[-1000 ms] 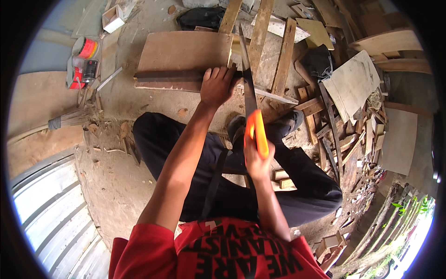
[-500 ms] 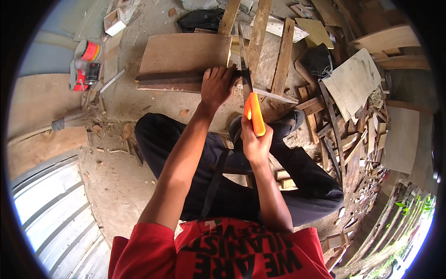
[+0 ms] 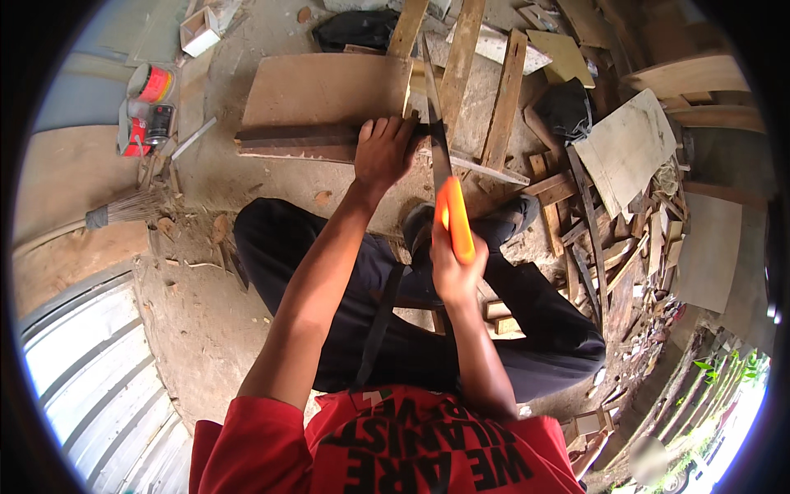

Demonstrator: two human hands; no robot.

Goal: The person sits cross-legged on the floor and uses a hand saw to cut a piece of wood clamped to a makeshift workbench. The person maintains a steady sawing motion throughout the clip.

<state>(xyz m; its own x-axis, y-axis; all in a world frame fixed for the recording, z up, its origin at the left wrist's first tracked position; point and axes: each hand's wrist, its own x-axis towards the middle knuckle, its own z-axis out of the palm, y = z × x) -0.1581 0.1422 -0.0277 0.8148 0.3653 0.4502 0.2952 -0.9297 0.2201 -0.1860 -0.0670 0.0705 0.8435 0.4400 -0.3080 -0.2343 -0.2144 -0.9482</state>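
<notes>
A handsaw (image 3: 438, 123) with an orange handle is gripped in my right hand (image 3: 457, 265), fingers wrapped around the handle. Its blade points away from me and crosses the right end of a long dark wooden strip (image 3: 304, 137). Over that strip, close to the blade, my left hand (image 3: 383, 153) is closed and bears down. Beneath and behind the strip lies a brown plywood board (image 3: 329, 89), flat near the ground. Whether the teeth have cut into the strip is too small to tell.
Wooden slats (image 3: 502, 99) lie beyond the blade. Scrap wood (image 3: 613, 239) is heaped at the right, with a pale panel (image 3: 627, 148) on it. Red cans (image 3: 134, 132), a twig broom (image 3: 123, 210) and a small white box (image 3: 200, 33) are at the left. My legs (image 3: 288, 263) are folded below.
My right hand has drawn the saw back a little toward me. My left hand stays on the dark strip.
</notes>
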